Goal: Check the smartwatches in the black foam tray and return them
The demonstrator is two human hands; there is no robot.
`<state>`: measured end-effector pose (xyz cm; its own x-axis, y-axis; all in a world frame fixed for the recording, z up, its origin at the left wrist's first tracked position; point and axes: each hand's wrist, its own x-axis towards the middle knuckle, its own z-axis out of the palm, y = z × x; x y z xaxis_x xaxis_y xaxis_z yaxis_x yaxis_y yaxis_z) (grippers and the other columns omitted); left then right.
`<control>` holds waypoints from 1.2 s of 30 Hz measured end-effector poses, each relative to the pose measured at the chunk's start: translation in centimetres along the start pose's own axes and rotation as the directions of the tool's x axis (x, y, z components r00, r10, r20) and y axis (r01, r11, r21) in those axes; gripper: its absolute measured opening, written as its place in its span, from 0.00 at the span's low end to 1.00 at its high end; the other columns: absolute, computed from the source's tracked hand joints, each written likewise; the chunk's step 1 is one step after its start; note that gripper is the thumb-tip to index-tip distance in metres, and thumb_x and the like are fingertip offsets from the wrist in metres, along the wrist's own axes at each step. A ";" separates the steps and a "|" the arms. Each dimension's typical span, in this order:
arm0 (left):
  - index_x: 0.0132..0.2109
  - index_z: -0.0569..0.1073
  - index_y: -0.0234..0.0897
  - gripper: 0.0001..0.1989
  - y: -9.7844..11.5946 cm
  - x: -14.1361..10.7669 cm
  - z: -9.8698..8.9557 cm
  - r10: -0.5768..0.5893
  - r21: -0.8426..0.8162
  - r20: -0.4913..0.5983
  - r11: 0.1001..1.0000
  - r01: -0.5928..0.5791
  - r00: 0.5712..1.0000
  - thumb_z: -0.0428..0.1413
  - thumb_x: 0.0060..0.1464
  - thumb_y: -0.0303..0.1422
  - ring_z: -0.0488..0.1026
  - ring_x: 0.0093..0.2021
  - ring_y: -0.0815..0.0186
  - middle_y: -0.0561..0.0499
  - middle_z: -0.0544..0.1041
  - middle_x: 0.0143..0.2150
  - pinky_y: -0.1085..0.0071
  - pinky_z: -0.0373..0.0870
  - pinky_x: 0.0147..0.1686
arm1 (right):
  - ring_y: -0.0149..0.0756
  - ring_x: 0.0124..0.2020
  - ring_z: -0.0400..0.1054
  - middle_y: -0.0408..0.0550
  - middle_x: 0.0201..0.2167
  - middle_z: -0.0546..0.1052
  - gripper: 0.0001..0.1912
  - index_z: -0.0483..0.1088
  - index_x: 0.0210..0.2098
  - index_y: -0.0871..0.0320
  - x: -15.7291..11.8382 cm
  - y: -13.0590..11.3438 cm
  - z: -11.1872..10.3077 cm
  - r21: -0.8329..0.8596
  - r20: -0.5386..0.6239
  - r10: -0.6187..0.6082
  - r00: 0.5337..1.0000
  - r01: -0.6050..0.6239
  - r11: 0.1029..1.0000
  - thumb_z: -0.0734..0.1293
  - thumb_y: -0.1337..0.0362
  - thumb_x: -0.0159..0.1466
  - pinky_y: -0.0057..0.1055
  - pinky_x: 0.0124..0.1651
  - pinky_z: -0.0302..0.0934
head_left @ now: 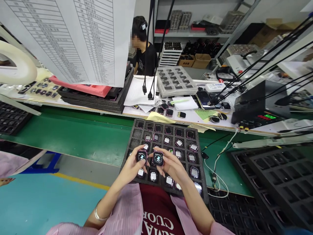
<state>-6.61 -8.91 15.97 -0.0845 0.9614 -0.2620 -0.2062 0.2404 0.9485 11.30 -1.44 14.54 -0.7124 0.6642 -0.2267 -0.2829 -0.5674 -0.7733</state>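
Note:
My left hand (133, 166) is closed around a smartwatch (141, 156) with a lit dark face, the thumb resting at its screen. In my right hand (173, 164) a second smartwatch (157, 159) is gripped between thumb and fingers, its face lit with a similar picture. The two watches are side by side, a small gap apart. Both hands are over a black foam tray (135, 134) with rows of square pockets. Many pockets hold watch bodies, such as one watch (153, 175) with a white screen; some far ones have dark screens. My hands hide some pockets.
Beyond the tray, a white bench (122, 112) carries a clear plastic case (177, 83), a phone (204, 99) and loose watches. A power supply (259, 104) with green digits stands right. Cables (148, 49) hang ahead. Dark trays (276, 169) lean right. A person (144, 49) sits opposite.

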 end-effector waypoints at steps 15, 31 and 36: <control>0.58 0.64 0.40 0.24 -0.2 -0.1 -0.5 -0.025 -0.100 0.031 0.995 0.028 0.999 0.50 0.53 0.30 0.75 0.40 0.62 0.47 0.75 0.44 0.64 0.76 0.38 | 0.35 0.21 0.73 0.55 0.42 0.79 0.24 0.66 0.58 0.55 -0.4 0.5 0.9 -0.176 -0.148 -0.186 0.971 0.159 0.971 0.66 0.65 0.62 0.27 0.17 0.64; 0.51 0.66 0.39 0.20 -0.6 0.1 0.0 0.056 0.142 -0.053 0.989 -0.048 0.997 0.57 0.51 0.30 0.69 0.31 0.69 0.52 0.70 0.37 0.74 0.68 0.31 | 0.36 0.26 0.74 0.54 0.45 0.78 0.21 0.68 0.55 0.52 -0.4 0.5 1.0 -0.083 -0.096 -0.182 0.979 0.175 0.981 0.69 0.63 0.62 0.30 0.23 0.67; 0.43 0.68 0.37 0.12 -1.1 0.3 0.1 0.112 0.285 -0.067 0.954 -0.089 0.991 0.53 0.49 0.26 0.68 0.34 0.67 0.53 0.71 0.35 0.72 0.66 0.37 | 0.32 0.20 0.71 0.47 0.32 0.80 0.17 0.73 0.48 0.53 -0.1 1.1 0.6 -0.034 -0.058 -0.174 0.983 0.172 0.984 0.72 0.62 0.59 0.28 0.21 0.66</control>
<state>-6.27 -8.84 14.88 -0.1727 0.9710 -0.1653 0.0888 0.1825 0.9792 10.65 -2.40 14.09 -0.6136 0.7799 -0.1231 -0.3789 -0.4276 -0.8207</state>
